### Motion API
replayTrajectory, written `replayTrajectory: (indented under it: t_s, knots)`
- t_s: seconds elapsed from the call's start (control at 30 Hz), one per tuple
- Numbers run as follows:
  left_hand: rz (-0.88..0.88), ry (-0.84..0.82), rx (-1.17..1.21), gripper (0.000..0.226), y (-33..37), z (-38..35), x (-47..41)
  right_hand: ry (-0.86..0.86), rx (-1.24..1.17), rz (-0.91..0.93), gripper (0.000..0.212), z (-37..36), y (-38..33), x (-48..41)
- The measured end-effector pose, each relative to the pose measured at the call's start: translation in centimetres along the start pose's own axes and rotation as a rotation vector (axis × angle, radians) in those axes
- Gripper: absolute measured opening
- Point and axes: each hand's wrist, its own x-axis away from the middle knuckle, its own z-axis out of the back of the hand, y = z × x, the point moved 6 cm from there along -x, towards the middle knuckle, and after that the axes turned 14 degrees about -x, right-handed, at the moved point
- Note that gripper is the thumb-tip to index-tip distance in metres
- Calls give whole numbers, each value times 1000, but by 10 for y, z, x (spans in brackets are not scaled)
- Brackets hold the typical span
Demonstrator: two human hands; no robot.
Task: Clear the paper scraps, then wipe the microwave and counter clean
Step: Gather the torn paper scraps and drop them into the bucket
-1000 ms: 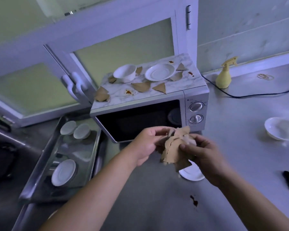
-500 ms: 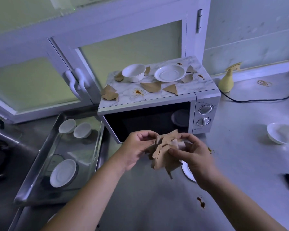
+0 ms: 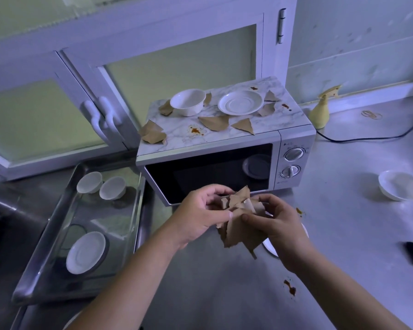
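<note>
Grey counter (image 3: 343, 234) carried microwave (image 3: 224, 167), metal tray (image 3: 45, 234) at left, white bowl (image 3: 401, 185) at right, yellow spray bottle (image 3: 320, 113) and black cable (image 3: 367, 138) behind; brown stains (image 3: 289, 287) lay near front edge
</note>
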Motion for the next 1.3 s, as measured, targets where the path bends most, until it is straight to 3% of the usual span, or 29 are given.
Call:
replayTrajectory:
  t_s: [0.2,0.47,0.57,0.73,0.83,0.97,1.13,1.3]
  knots:
    - [3,24,-212,48,-1,-3,7,75,191,63,31,-1,2,1]
    - [33,-5,-303,34,-16,-1,9,13,248,69,30,-17,2,1]
    - [40,37,-228,35,-24,9,13,-89,235,45,31,-31,1,-3]
    - [167,340,131,40,-57,48,31,-186,221,92,21,-65,-18,-28]
    - [256,502,455,41,-85,76,51,-233,355,188,5,-95,-36,-56]
    - [297,581,651,34,-117,97,79,-328,700,298,1,-162,-47,-105]
    - [270,608,759,42,-139,111,103,-351,1078,352,35,-250,-48,-174]
    - [233,559,812,47,-158,124,117,-403,1524,126,84,-300,-35,-233]
